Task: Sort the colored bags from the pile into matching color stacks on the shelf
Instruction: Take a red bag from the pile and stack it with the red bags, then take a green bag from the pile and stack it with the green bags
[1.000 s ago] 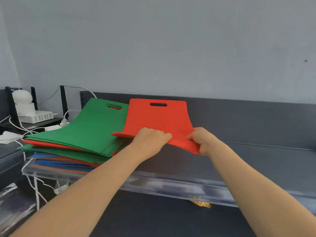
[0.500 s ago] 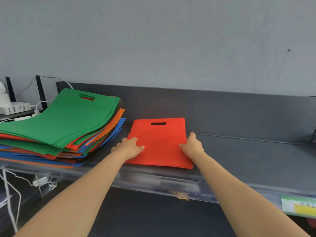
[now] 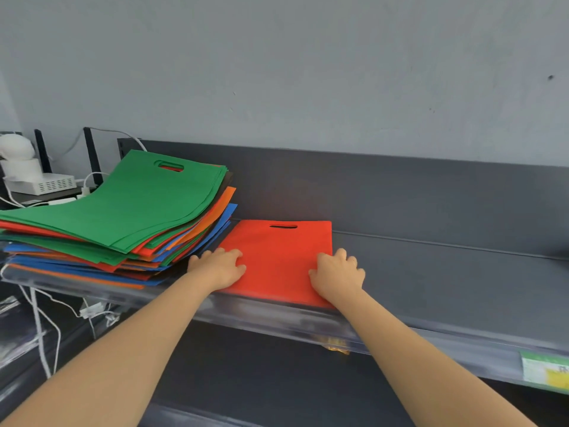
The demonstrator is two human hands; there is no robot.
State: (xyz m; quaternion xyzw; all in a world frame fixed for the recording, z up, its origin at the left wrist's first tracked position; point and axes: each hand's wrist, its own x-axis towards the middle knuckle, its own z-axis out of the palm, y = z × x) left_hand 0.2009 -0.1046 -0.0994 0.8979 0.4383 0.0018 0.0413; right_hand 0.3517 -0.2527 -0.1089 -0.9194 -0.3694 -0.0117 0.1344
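A red bag (image 3: 277, 257) with a cut-out handle lies flat on the dark grey shelf (image 3: 446, 278), just right of the mixed pile (image 3: 92, 251). The pile holds green, red, orange and blue bags, and a green bag (image 3: 129, 198) lies on top. My left hand (image 3: 220, 268) sits on the red bag's near left corner with bent fingers. My right hand (image 3: 337, 275) grips the near right corner. Both thumbs are hidden.
A clear plastic rail (image 3: 277, 318) runs along the shelf's front edge, with a green and yellow label (image 3: 545, 371) at the right. A white box (image 3: 40, 183) and white cables (image 3: 40, 328) are at the far left. The shelf's back panel (image 3: 400, 195) rises behind the bags.
The red bag came off the pile and down to the right onto the shelf. It now lies flat, and both hands still rest on its near corners.
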